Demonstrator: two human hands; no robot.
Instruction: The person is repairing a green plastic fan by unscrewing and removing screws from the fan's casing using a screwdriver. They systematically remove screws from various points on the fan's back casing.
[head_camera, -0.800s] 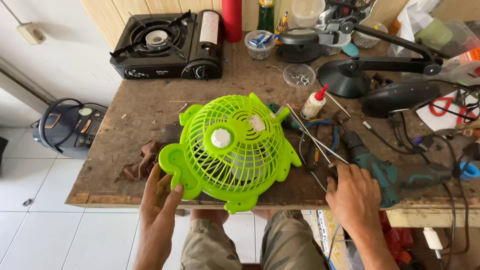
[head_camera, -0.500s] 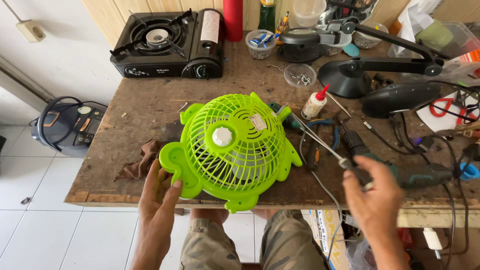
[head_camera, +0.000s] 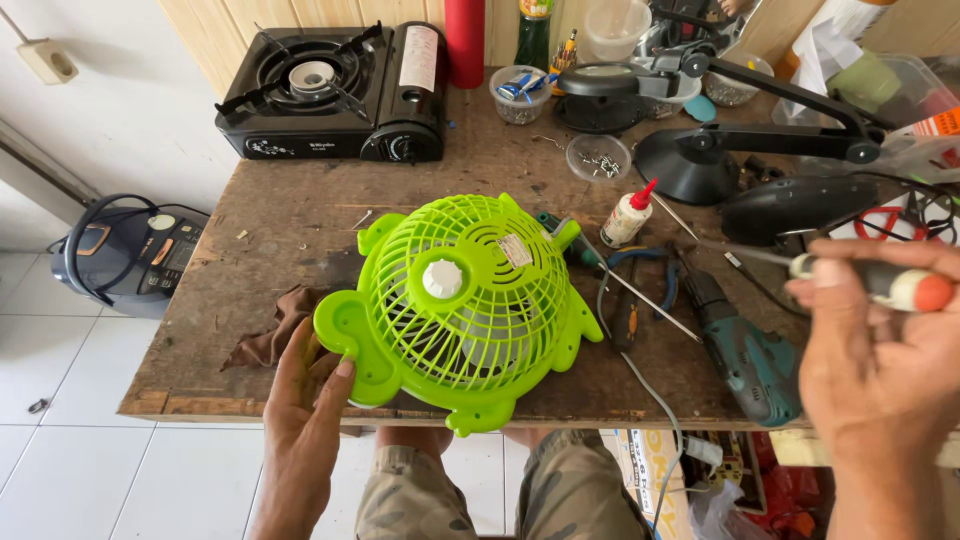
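Observation:
A lime-green fan (head_camera: 465, 300) lies grille-up on the wooden workbench (head_camera: 300, 215), its lower edge over the bench's front edge. My left hand (head_camera: 305, 405) rests flat against the fan's left lobe, fingers spread. My right hand (head_camera: 880, 365) is raised at the right, closed around a screwdriver (head_camera: 880, 282) with a white and orange handle, whose thin shaft points left above the bench. A teal cordless drill (head_camera: 745, 345) lies on the bench below that hand.
Behind the fan sit a black portable gas stove (head_camera: 335, 90), a red cylinder (head_camera: 465, 40), small clear cups of screws (head_camera: 598, 157), a glue bottle (head_camera: 628, 215), pliers (head_camera: 630, 290) and a black desk lamp (head_camera: 745, 150). A brown rag (head_camera: 270, 330) lies at the left.
My right hand has lifted from the bench near the drill, picked up the screwdriver and risen toward the camera at the right. The left hand stays on the fan.

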